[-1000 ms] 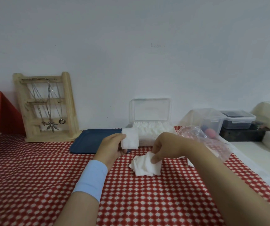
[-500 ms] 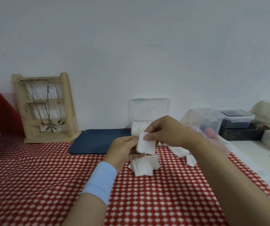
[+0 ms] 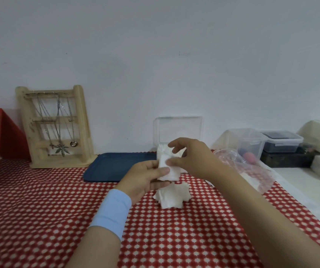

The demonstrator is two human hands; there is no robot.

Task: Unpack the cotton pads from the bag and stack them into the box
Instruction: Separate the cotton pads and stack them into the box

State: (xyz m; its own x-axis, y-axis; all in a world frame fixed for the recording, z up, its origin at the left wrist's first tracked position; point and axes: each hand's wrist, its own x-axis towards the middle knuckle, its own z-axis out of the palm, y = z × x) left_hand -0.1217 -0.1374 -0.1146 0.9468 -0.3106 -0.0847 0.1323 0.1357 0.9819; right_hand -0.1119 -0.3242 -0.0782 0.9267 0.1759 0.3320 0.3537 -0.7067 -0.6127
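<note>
Left hand: my left hand (image 3: 145, 177) grasps a small stack of cotton pads (image 3: 169, 172), thumb laid across the top, fingers curled underneath.
Right hand: my right hand (image 3: 193, 157) is released. Its thumb tip touches the top of the stack, and the other fingers are lifted, loosely bent and closed on nothing.
Held pads: white and square, raised off the tabletop (image 3: 58, 219) between my two hands, roughly level.
Loose pads: a heap of loose cotton pads (image 3: 172, 196) lies on the red checked cloth directly below the held stack, just beside my left fingertips on the side nearer me.
Box: the clear plastic box (image 3: 178, 130) sits beyond both hands against the wall, its lid standing upright. My hands cover most of its body, and white pads inside it show just past my right fingers.
Bag: the crumpled clear bag (image 3: 240, 163) lies on the tabletop to the right of my right hand, beyond that wrist.
Tray: a dark blue tray (image 3: 116, 165) lies flat beyond my left hand.
Stand: a wooden jewellery stand (image 3: 56, 128) hung with necklaces is well off to the left of my left hand, against the wall.
Wrist: a light blue wristband (image 3: 111, 211) wraps my left wrist.
</note>
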